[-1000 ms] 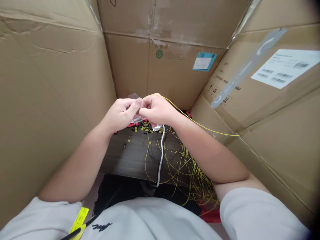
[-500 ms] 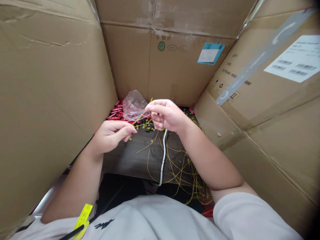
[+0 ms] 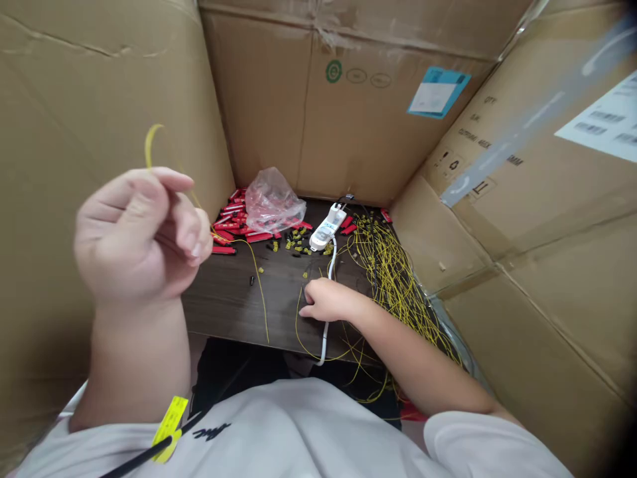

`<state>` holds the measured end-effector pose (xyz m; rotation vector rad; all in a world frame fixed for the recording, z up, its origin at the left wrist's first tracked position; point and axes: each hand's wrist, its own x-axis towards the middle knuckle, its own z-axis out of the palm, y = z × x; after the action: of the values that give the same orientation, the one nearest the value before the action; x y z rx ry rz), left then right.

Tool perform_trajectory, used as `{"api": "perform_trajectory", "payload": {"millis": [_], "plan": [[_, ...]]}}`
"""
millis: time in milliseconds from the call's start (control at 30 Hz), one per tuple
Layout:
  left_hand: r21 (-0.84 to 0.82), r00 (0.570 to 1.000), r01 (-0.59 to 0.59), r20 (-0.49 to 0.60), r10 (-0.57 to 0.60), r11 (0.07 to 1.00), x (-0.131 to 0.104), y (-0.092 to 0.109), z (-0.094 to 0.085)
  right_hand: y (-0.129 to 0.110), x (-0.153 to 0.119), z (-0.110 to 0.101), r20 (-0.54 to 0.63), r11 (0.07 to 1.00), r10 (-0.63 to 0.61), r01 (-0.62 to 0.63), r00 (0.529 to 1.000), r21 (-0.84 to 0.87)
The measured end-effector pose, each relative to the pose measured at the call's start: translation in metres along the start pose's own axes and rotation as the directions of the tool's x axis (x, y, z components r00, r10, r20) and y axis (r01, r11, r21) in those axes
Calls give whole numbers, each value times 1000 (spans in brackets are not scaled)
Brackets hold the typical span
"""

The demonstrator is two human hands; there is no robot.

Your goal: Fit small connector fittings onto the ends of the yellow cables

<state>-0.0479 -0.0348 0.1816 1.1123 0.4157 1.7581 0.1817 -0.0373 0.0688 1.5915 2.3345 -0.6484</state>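
The work space is walled by brown cardboard (image 3: 259, 113), its flat faces creased, taped and printed with dark marks, while a blue-and-white label (image 3: 438, 91) is stuck to the back panel. The surface (image 3: 223, 302) is dark and smooth, with a faint wood-like grain. On it, a crumpled bag (image 3: 273, 202) of clear plastic is rested against red pieces (image 3: 229, 216), which are narrow and heaped at the back left. Tiny yellow and black bits (image 3: 298, 242) are scattered in front of the bag, close to a white power strip (image 3: 328, 229) with rounded corners and a thick white cord (image 3: 325, 342). The right side is covered by a loose tangle of yellow wires (image 3: 398, 285), thin and springy in their curves. One yellow wire (image 3: 148, 147) is held up at the left, well above the surface, by the left hand (image 3: 142, 232); it is pinched between thumb and forefinger, and its slender, glossy end is bent into a hook above them. The right hand (image 3: 328, 301) is held low at the white cord, its fingers curled; whether anything is gripped by them cannot be told.
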Motion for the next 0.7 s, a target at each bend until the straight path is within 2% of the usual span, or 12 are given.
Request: {"api": "perform_trajectory", "payload": {"millis": [100,233,367,500,700], "plan": [[159,993,-36,113,18,987,-2,-12,-8,-1,9,13,-37,994,112,-112,993,5],[204,994,5,105,-27,979,-1,-21,-17,3,13,18,-51,983,168,-164,984,77],[201,994,33,95,-53,979,-2,-22,-20,8,18,21,-60,975,172,-161,983,151],[200,995,54,71,-69,978,-5,-22,-20,12,26,23,-142,964,178,-144,974,223],[208,992,77,81,-96,975,-6,-24,-20,8,39,21,-224,943,271,-211,936,256]]}}
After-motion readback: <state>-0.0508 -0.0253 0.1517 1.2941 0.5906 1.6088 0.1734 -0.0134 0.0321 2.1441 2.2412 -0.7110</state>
